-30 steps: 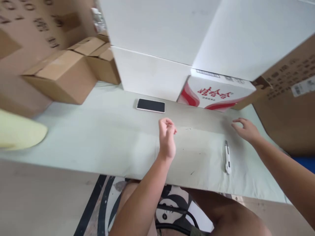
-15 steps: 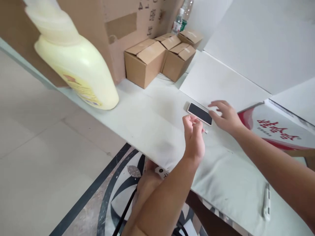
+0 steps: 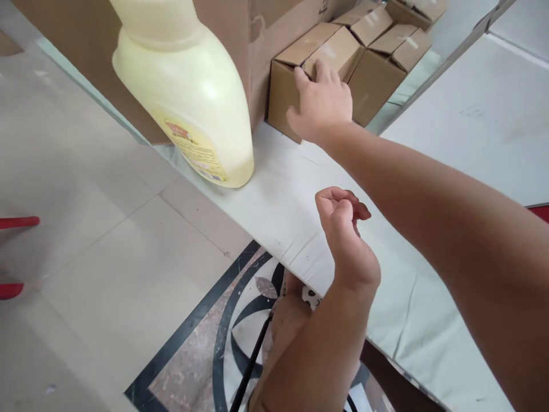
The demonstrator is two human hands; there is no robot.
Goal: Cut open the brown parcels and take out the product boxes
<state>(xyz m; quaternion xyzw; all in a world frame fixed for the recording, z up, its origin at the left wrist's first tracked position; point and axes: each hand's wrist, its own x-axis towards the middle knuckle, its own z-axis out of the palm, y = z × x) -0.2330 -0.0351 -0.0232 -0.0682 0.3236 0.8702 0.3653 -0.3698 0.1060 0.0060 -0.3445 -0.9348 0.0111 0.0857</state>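
Observation:
My right hand (image 3: 323,106) reaches over the nearest small cardboard box (image 3: 281,91), fingers spread at its top edge and front. Whether it presses on the cardboard or hovers just above, I cannot tell. My left hand (image 3: 347,232) is held over the white-covered table (image 3: 283,194), its fingers curled in and the thumb against them. Anything inside those curled fingers is hidden. Left of both hands stands a large pale yellow bottle (image 3: 206,109) with a printed label.
More small cardboard boxes (image 3: 377,80) crowd behind the nearest one, beside a large carton (image 3: 227,34). A white panel (image 3: 467,114) lies at the right. Past the table's edge is the tiled floor (image 3: 107,263), with red bars (image 3: 19,222) at far left.
My right hand has left the phone's side and moved up and left to the cardboard box. The view has shifted; the phone and the white knife-like tool are no longer visible. My left hand stays curled.

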